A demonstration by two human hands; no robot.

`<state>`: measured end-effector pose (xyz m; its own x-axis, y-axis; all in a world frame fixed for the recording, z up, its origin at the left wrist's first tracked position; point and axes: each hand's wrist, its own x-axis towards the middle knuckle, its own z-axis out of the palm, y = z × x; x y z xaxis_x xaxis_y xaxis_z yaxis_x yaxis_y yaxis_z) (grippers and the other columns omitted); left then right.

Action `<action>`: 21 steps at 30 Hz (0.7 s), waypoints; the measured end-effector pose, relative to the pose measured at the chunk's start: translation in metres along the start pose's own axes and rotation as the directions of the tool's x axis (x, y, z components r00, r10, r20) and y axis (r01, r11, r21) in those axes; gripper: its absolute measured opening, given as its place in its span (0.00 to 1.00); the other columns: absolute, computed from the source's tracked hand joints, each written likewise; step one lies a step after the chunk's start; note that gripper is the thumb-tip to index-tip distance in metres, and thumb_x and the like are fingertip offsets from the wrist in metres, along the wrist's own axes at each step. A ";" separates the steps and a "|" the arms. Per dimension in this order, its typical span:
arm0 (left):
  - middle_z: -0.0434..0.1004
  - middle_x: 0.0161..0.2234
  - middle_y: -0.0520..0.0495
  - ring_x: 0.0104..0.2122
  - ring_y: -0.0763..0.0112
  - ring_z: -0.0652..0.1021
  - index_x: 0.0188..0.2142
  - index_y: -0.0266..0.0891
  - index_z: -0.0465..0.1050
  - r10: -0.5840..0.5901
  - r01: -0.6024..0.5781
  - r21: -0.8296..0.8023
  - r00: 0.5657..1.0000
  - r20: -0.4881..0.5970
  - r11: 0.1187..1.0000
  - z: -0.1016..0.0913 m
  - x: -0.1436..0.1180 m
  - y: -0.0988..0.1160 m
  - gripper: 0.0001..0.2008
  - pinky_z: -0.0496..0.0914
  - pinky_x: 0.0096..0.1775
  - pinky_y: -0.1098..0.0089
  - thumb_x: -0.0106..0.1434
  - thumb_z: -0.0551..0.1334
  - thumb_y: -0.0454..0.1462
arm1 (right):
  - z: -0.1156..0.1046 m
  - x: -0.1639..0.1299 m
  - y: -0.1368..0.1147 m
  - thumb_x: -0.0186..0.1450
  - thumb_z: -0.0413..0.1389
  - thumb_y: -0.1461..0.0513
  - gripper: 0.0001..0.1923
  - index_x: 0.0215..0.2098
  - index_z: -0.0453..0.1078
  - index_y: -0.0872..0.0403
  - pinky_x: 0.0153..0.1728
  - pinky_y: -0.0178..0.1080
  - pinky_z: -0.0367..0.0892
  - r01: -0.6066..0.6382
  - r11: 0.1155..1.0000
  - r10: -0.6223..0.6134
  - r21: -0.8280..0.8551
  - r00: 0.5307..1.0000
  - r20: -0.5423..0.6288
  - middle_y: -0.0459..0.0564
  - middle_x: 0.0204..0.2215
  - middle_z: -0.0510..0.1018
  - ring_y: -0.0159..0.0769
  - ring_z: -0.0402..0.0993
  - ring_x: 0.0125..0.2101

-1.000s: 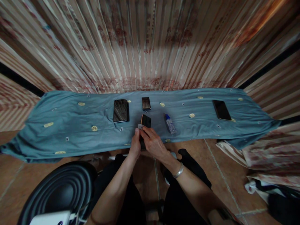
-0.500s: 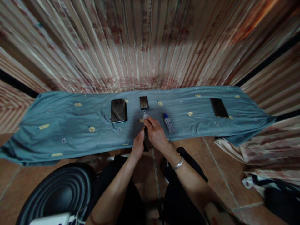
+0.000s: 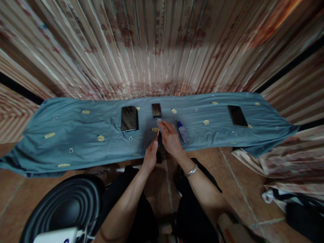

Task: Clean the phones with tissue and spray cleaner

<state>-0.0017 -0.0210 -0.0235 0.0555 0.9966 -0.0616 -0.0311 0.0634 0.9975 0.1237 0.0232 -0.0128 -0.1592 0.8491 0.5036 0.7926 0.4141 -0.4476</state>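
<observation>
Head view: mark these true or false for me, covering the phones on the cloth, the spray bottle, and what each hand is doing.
1. Three phones lie flat on the blue cloth. True: large phone, small phone, far-right phone.
2. The spray bottle stands upright. False: it lies on its side.
3. The left hand holds a dark phone on edge. True.
4. The right hand rests on the far-right phone. False: it is at the held phone, a pale wipe at its fingertips.

Left hand [image 3: 151, 156] and right hand [image 3: 171, 139] close together, fingers curled, forearms converging forward.
</observation>
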 end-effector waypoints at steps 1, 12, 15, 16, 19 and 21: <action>0.77 0.55 0.39 0.63 0.54 0.68 0.50 0.35 0.77 -0.013 0.013 -0.024 1.000 -0.012 1.000 0.000 -0.001 0.000 0.28 0.54 0.66 0.55 0.64 0.58 0.54 | 0.000 0.000 0.002 0.70 0.42 0.69 0.23 0.60 0.67 0.61 0.58 0.50 0.65 -0.008 1.000 0.008 0.019 1.000 -0.006 0.63 0.55 0.73 0.46 0.68 0.55; 0.84 0.38 0.41 0.46 0.54 0.80 0.42 0.35 0.80 -0.159 0.163 -0.283 0.987 0.039 0.945 -0.006 -0.004 0.003 0.31 0.75 0.47 0.60 0.59 0.59 0.60 | 0.005 0.002 0.019 0.70 0.45 0.68 0.18 0.52 0.72 0.57 0.55 0.47 0.66 -0.103 0.994 0.104 0.047 0.994 -0.018 0.58 0.46 0.80 0.44 0.73 0.48; 0.84 0.35 0.41 0.41 0.55 0.82 0.43 0.35 0.79 -0.207 0.218 -0.353 0.976 0.070 0.910 -0.006 -0.004 0.006 0.33 0.76 0.43 0.61 0.58 0.59 0.62 | 0.005 0.003 0.022 0.69 0.47 0.69 0.16 0.49 0.73 0.59 0.53 0.45 0.66 -0.175 0.983 0.175 0.049 0.985 -0.001 0.59 0.45 0.80 0.44 0.74 0.47; 0.84 0.35 0.41 0.40 0.56 0.82 0.43 0.34 0.79 -0.221 0.233 -0.383 0.972 0.076 0.894 -0.006 -0.004 0.007 0.34 0.76 0.42 0.61 0.58 0.59 0.62 | 0.005 0.004 0.023 0.69 0.47 0.69 0.16 0.48 0.74 0.59 0.52 0.44 0.67 -0.209 0.975 0.209 0.073 0.978 0.000 0.59 0.44 0.81 0.43 0.75 0.47; 0.84 0.34 0.41 0.40 0.56 0.83 0.43 0.34 0.78 -0.240 0.262 -0.451 0.965 0.105 0.854 -0.007 -0.003 0.011 0.33 0.77 0.42 0.62 0.57 0.60 0.61 | 0.005 0.006 0.029 0.67 0.50 0.66 0.13 0.45 0.75 0.56 0.46 0.41 0.70 -0.303 0.935 0.308 0.186 0.951 0.003 0.55 0.40 0.82 0.42 0.78 0.43; 0.84 0.35 0.40 0.41 0.55 0.83 0.43 0.34 0.78 -0.241 0.268 -0.468 0.963 0.117 0.842 -0.008 -0.003 0.013 0.32 0.77 0.42 0.62 0.58 0.61 0.61 | 0.007 0.008 0.034 0.66 0.52 0.64 0.11 0.41 0.76 0.54 0.43 0.40 0.70 -0.352 0.894 0.361 0.278 0.932 0.019 0.51 0.37 0.83 0.41 0.78 0.40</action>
<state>-0.0103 -0.0226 -0.0110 0.1781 0.9386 -0.2956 -0.4783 0.3451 0.8075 0.1450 0.0463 -0.0290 0.1264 0.9475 0.2937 0.6005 0.1626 -0.7829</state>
